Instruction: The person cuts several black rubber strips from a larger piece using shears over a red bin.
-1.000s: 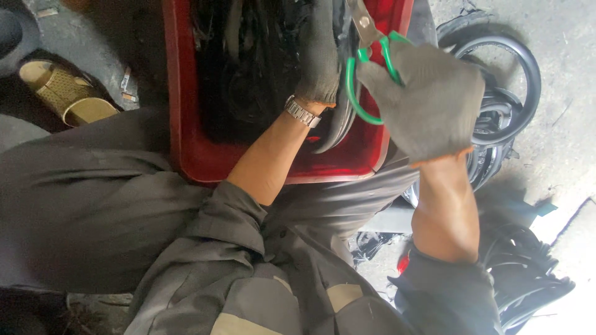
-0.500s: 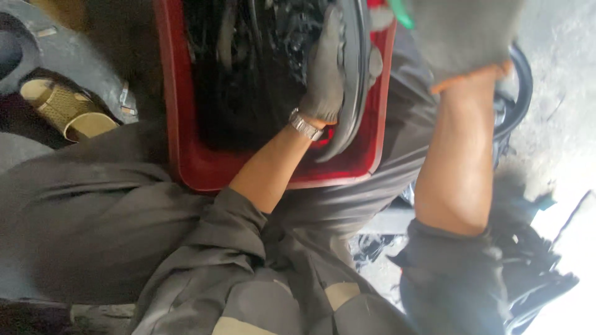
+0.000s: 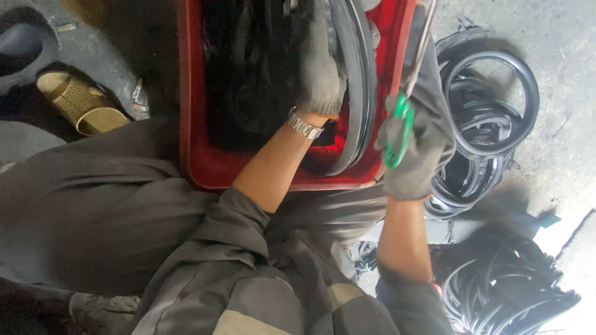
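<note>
R hand (image 3: 415, 152) shut on scissors (image 3: 411, 80); L hand (image 3: 318, 74) prob. grips rubber strip (image 3: 359, 93).

Gloved hands: left hand (image 3: 320, 74) on black rubber strip (image 3: 359, 87), right hand (image 3: 413, 146) around green-handled scissors (image 3: 406, 93).

Daylight from right, glare bottom-right corner; left side shadowed, sharp.
</note>
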